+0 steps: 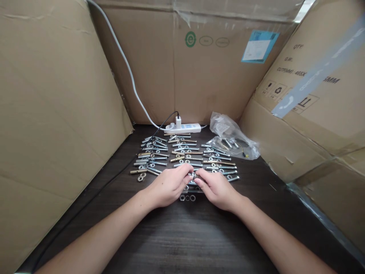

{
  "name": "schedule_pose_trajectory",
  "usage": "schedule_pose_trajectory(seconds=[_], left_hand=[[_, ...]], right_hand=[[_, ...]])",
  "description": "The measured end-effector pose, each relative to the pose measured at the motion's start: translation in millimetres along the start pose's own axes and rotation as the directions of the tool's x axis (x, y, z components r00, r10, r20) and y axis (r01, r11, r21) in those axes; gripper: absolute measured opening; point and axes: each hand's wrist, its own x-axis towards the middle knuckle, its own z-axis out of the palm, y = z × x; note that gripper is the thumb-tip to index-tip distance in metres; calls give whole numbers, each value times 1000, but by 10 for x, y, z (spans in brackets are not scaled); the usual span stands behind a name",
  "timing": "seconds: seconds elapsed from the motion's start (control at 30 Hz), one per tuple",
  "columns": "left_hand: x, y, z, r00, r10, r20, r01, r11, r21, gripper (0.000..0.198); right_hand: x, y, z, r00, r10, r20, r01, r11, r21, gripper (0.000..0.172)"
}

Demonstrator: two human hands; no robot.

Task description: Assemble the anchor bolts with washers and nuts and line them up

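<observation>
My left hand (168, 185) and my right hand (218, 188) meet low over the table, fingers closed in pinches. Between their fingertips shows a small shiny metal fastener (193, 176), both hands gripping it; most of it is hidden, so its exact kind is unclear. Just below the hands lie a hex nut (182, 198) and a flat washer (192, 198), with a thin ring between them. Long bolts, such as one silver bolt (188, 166) beyond my fingers, lie in rows with sleeves, nuts and washers. Part of the nearest row is covered by my hands.
A white power strip (185, 128) with a plugged-in adapter stands at the back. Its black cable (114, 177) runs down the left side. A clear plastic bag (232, 135) with metal pieces lies back right. Cardboard walls (211, 83) enclose the dark table (176, 243).
</observation>
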Motion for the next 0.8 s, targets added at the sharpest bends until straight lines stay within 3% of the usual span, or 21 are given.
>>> schedule_pose_trajectory(seconds=[0.4,0.6,0.8], left_hand=[[28,-55,43,1000,2,21,-2,1000,11,30],[12,-23,-21,999,31,-45,-34,998,-61,17],[-16,5,-7,1000,27,4,-27,996,-83,18]], right_hand=[[-8,-21,14,999,-37,32,38,999,-18,17],[-13,-11,4,1000,-18,11,18,1000,-1,19],[-7,-16,-22,1000,-19,-21,20,999,38,16]])
